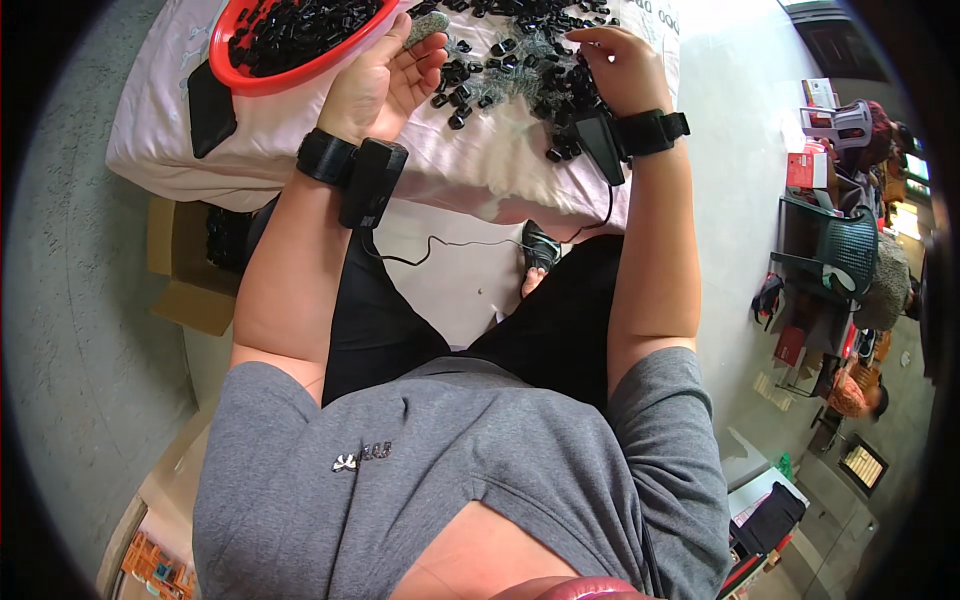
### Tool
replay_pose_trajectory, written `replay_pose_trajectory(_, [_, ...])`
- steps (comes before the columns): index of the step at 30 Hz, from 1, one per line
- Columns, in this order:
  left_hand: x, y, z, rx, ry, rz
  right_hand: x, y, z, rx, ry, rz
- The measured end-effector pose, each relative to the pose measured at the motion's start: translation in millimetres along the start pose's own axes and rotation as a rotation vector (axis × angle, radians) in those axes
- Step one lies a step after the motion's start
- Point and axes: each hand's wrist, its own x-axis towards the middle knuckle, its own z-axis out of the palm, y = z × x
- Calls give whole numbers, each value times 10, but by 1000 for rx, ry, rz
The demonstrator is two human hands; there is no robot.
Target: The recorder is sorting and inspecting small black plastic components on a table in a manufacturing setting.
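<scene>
My left hand (385,88) is over the near side of the cloth-covered table, palm turned up. Its fingers are loosely bent and apart, and the palm is bare. A grey-green speckled lump (428,28) shows between the thumb and fingertips; whether they touch it I cannot tell. My right hand (628,72) hovers at the right edge of a spread of small black plastic parts (570,92). Its fingers are curled in, with a tiny bright spot between them; what they hold is too small to name. Fine greyish, see-through pieces (520,80) lie among the black parts.
A red basin (300,78) heaped with black parts stands at the back left. Beside it lies a flat black case (210,112). A cardboard box (185,265) sits below the table's left side. A thin cable (430,245) hangs between my wrist-strapped devices. Chairs and people are at far right.
</scene>
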Motion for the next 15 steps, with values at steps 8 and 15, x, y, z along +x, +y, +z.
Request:
replay_pose_trajectory(8, [-50, -17, 235, -51, 33, -83, 533, 206, 279, -290, 41, 79])
replay_pose_trajectory(15, [-8, -5, 144, -9, -76, -80, 613, 28, 293, -508, 9, 54])
